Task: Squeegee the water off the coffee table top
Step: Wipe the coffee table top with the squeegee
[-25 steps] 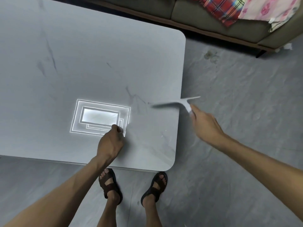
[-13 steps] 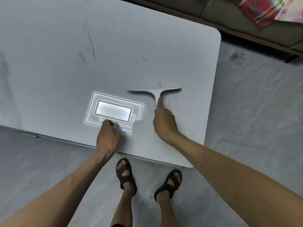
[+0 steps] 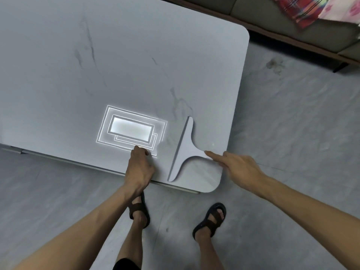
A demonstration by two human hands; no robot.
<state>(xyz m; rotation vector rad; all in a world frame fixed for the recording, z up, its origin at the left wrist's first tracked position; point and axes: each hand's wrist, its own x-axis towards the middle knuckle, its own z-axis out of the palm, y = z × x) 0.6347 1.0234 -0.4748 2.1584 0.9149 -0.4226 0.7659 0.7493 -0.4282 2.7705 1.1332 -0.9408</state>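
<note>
A pale grey T-shaped squeegee (image 3: 185, 147) lies flat on the near right corner of the grey marble-look coffee table top (image 3: 120, 61), its blade running from far to near. My right hand (image 3: 236, 165) grips the squeegee's handle, index finger stretched along it. My left hand (image 3: 139, 168) rests fisted on the table's near edge, just left of the blade, holding nothing. A bright reflection of a ceiling light (image 3: 131, 130) shines on the top beside my left hand. No water is plain to see.
A sofa (image 3: 292, 22) with a red plaid cloth (image 3: 298, 10) and a pink floral cloth stands at the far right. Grey floor (image 3: 292, 123) lies right of and in front of the table. My sandalled feet (image 3: 211, 219) stand below the table's near edge.
The squeegee has turned from lying crosswise to lying lengthwise and has come toward the near right corner. My right hand has swung to the right. My left hand stays at the near edge.
</note>
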